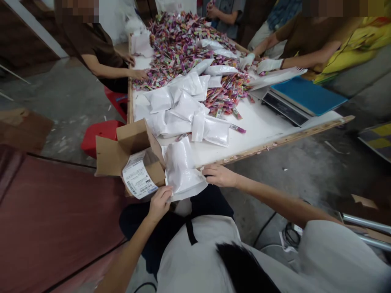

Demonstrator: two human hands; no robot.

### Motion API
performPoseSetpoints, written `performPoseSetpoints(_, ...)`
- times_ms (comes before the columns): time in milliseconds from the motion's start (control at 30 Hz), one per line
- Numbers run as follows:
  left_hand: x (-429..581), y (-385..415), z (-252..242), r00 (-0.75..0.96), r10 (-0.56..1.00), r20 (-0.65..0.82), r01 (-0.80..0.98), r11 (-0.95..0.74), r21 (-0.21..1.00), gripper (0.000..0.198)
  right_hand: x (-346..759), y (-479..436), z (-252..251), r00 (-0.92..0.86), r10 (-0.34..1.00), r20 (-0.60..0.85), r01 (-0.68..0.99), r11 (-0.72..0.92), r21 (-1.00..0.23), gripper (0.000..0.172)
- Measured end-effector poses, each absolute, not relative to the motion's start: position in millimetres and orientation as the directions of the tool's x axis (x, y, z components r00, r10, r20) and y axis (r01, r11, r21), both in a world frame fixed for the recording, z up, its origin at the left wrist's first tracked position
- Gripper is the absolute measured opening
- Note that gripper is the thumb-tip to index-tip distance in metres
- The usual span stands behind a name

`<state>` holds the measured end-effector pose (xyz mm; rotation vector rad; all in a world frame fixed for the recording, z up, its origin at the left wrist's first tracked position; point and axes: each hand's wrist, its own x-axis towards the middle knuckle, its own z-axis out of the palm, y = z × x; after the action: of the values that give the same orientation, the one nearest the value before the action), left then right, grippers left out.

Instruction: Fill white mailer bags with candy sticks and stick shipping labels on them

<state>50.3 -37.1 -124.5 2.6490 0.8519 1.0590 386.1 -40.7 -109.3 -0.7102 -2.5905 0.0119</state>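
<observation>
A filled white plastic mailer bag (181, 162) lies at the near edge of the table, its open-looking flap end toward my body. My left hand (160, 202) is closed on the bag's near left corner. At the right end of that same flap, the fingers of my right hand (220, 176) are closed on the edge. Just left of the bag stands an open cardboard box (134, 134) with a printed label sheet (139, 177) over its near side. Several more filled white bags (186, 106) are heaped behind.
A large pile of small colourful packets (183, 44) covers the far table. A scale with a blue top (308, 95) sits at the right. Co-workers' hands reach in from the left, right and far side. Red stools (99, 136) stand by the left edge.
</observation>
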Motion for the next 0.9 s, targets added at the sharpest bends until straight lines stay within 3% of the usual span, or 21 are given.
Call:
performPoseSetpoints(133, 45.9, -34.7, -119.8, 0.643, 0.522, 0.56, 0.394, -0.853, 0.342, 0.019, 374.4, -40.1, -99.8, -0.832, 0.439, 0.339, 0.387, 0.898, -0.212, 0.015)
performPoseSetpoints(233, 50.1, -36.5, -113.1, 0.613, 0.641, 0.462, 0.362, -0.748, 0.557, 0.008, 368.5, -40.5, -93.5, -0.741, 0.599, 0.304, 0.481, 0.789, -0.383, 0.012)
performPoseSetpoints(333, 65.8, -41.6, -106.2, 0.414, 0.853, 0.318, 0.431, -0.491, 0.757, 0.006, 370.6, -42.7, -92.1, -0.527, 0.797, 0.296, 0.578, 0.591, -0.563, 0.015)
performPoseSetpoints(500, 108.8, -43.2, -101.6, 0.116, 0.973, 0.201, 0.511, -0.232, 0.827, 0.015, 380.4, -47.8, -100.0, -0.012, 0.971, 0.24, 0.597, 0.199, -0.777, 0.026)
performPoseSetpoints(633, 131.8, -33.0, -104.0, 0.027, 0.997, 0.071, 0.462, -0.075, 0.883, 0.029, 381.1, -47.6, -105.8, 0.177, 0.97, 0.169, 0.551, 0.045, -0.833, 0.026)
performPoseSetpoints(800, 135.2, -18.8, -110.0, 0.014, 0.995, -0.098, 0.394, 0.085, 0.915, 0.031, 384.3, -39.8, -110.4, 0.196, 0.981, -0.007, 0.568, -0.119, -0.814, 0.015)
performPoseSetpoints(900, 129.6, -14.4, -108.1, -0.052, 0.986, -0.158, 0.372, 0.166, 0.913, 0.035, 384.1, -36.3, -111.2, 0.222, 0.973, -0.057, 0.488, -0.162, -0.858, 0.033)
